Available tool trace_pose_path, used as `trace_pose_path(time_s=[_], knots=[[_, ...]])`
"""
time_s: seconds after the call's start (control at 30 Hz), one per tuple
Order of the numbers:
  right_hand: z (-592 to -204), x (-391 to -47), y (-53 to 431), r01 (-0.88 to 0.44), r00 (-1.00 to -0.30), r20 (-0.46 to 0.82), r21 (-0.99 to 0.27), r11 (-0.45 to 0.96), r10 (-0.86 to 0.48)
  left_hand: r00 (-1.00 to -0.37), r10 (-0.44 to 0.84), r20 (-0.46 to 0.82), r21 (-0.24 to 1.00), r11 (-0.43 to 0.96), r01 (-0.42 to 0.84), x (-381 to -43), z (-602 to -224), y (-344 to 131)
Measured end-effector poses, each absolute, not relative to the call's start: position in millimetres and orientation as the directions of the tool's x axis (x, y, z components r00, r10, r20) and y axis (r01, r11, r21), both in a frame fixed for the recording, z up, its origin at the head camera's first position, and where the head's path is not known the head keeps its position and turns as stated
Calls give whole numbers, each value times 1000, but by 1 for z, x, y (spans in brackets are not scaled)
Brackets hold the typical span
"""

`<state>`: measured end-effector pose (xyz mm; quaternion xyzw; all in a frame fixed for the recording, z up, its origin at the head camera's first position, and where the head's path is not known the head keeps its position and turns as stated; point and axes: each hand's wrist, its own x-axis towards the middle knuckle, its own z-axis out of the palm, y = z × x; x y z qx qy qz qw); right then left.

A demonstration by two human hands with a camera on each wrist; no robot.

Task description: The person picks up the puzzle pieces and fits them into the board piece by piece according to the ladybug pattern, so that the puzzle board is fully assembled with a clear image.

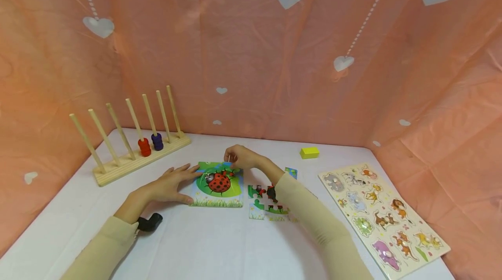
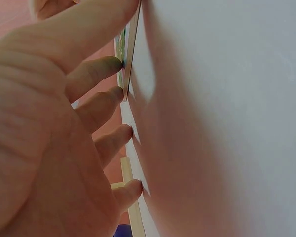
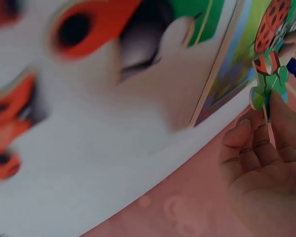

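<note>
A ladybug picture puzzle board (image 1: 219,204) lies flat on the white table, showing a red ladybug on a green leaf. My left hand (image 1: 172,184) rests at its left side, fingers spread and mostly straight, with the thumb by the near left corner. At the board's far right corner, my right hand (image 1: 243,157) pinches a puzzle piece (image 3: 270,81) between thumb and fingers. Green with red and black, that piece is held upright in the right wrist view. Loose puzzle pieces (image 1: 256,214) lie right of the board, partly hidden under my right forearm.
At the back left stands a wooden peg rack (image 1: 137,163) with red beads (image 1: 144,147) and purple beads (image 1: 157,141). A yellow block (image 1: 310,153) sits at the back. An animal peg puzzle (image 1: 368,206) lies on the right. A pink curtain (image 1: 251,53) hangs behind the table.
</note>
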<state>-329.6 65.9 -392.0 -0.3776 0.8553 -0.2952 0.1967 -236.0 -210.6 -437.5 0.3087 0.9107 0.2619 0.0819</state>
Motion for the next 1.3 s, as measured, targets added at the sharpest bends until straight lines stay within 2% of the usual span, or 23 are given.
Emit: trace_pose_path(time_s=[0.37, 0.7, 0.97, 1.3], knots=[[-396, -325, 50, -518, -684, -110, -623, 587, -721, -802, 598, 0, 529, 680, 507, -237, -436, -211], [-401, -318, 43, -589, -737, -97, -393, 706, -669, -802, 598, -3, 528, 682, 507, -237, -436, -211], [-404, -311, 37, -609, -754, -71, -295, 736, -653, -799, 601, 7, 529, 676, 513, -236, -435, -209], [-403, -308, 30, -587, -773, -79, -285, 757, -629, -803, 596, -1, 528, 682, 506, -235, -436, -210]])
